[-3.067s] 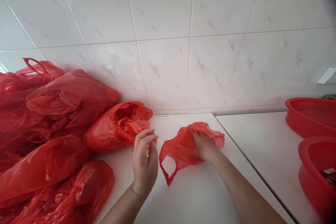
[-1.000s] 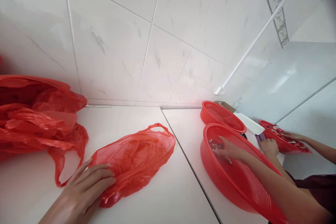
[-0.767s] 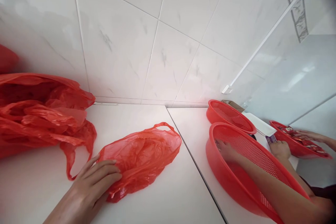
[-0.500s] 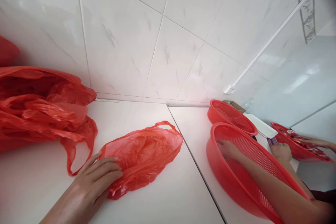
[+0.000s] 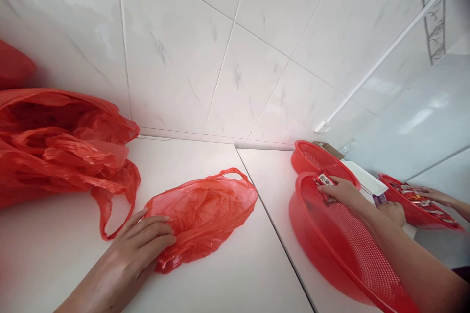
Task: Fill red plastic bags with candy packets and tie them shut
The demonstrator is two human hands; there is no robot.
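My left hand (image 5: pixel 141 244) lies flat with fingers apart on the near end of an empty red plastic bag (image 5: pixel 205 215) that rests on the white counter (image 5: pixel 227 283). Over the near red mesh basket (image 5: pixel 352 259), my right hand (image 5: pixel 340 190) is raised and shut on small red packets (image 5: pixel 323 179), level with the basket's far rim.
A heap of red plastic bags (image 5: pixel 62 142) fills the left side against the tiled wall. A second red basket (image 5: pixel 319 159) stands behind the first. Farther right, another person's hands (image 5: pixel 431 195) work in a third red basket (image 5: pixel 418 200).
My right hand has risen from inside the near basket with small red packets in its grip. My left hand stays on the bag. The view has shifted slightly.
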